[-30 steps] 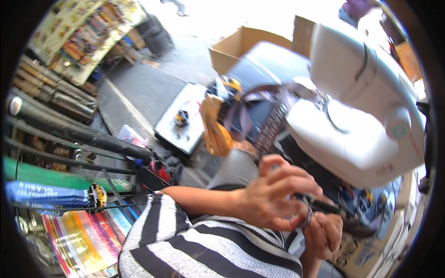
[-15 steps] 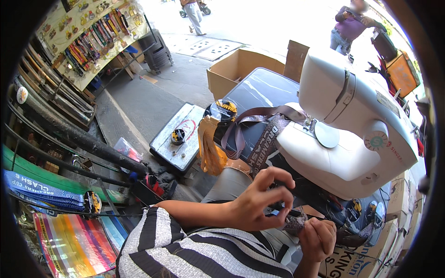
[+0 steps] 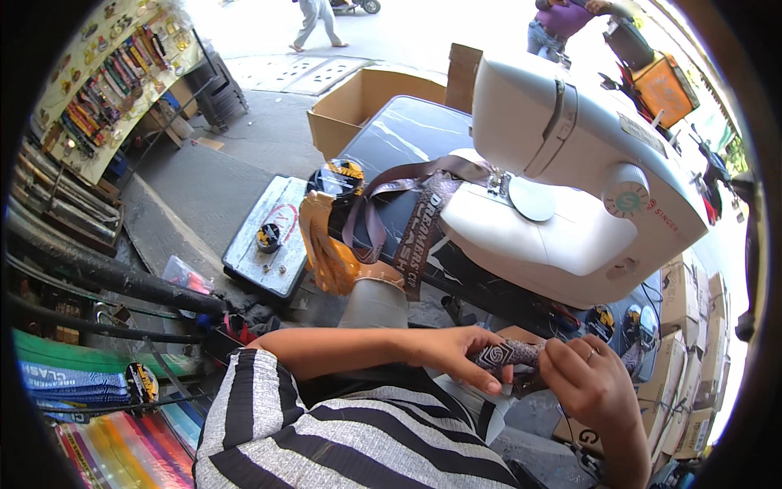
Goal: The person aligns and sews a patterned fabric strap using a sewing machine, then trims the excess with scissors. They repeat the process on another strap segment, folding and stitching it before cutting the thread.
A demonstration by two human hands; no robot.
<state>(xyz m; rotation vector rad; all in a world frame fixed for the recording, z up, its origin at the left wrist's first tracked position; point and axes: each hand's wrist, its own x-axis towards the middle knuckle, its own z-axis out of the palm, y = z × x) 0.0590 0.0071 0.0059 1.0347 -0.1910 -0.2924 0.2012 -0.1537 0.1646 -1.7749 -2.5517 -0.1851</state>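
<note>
My left hand point(image 3: 459, 354) grips a grey-and-white patterned strap point(image 3: 509, 354) low in the view, its thumb below the strap and some fingers hidden behind it. Closed on the same strap is my right hand point(image 3: 588, 383), just to the right, a ring on one finger. Above them stands a white sewing machine point(image 3: 538, 248) on a dark marble-patterned table point(image 3: 395, 126). A brown printed strap point(image 3: 415, 244) and a loose grey ribbon point(image 3: 371, 228) lie by its needle area. An orange bundle of straps point(image 3: 326, 253) hangs at the table's left, beside a black-and-yellow round pack point(image 3: 334, 175).
A scuffed white case point(image 3: 244, 244) with a small tin is left of the table. Rails point(image 3: 122, 273), colourful straps point(image 3: 122, 444) and a display board point(image 3: 106, 90) line the left. Cardboard boxes point(image 3: 684, 301) stack at right. Beyond an open carton point(image 3: 358, 106), two people point(image 3: 554, 24) point(image 3: 314, 20) are outside.
My left hand has lowered its curled, raised fingers onto the strap. My right hand has shifted right and up, stretching the strap between them. The view has tilted, and the walker outside has stepped along.
</note>
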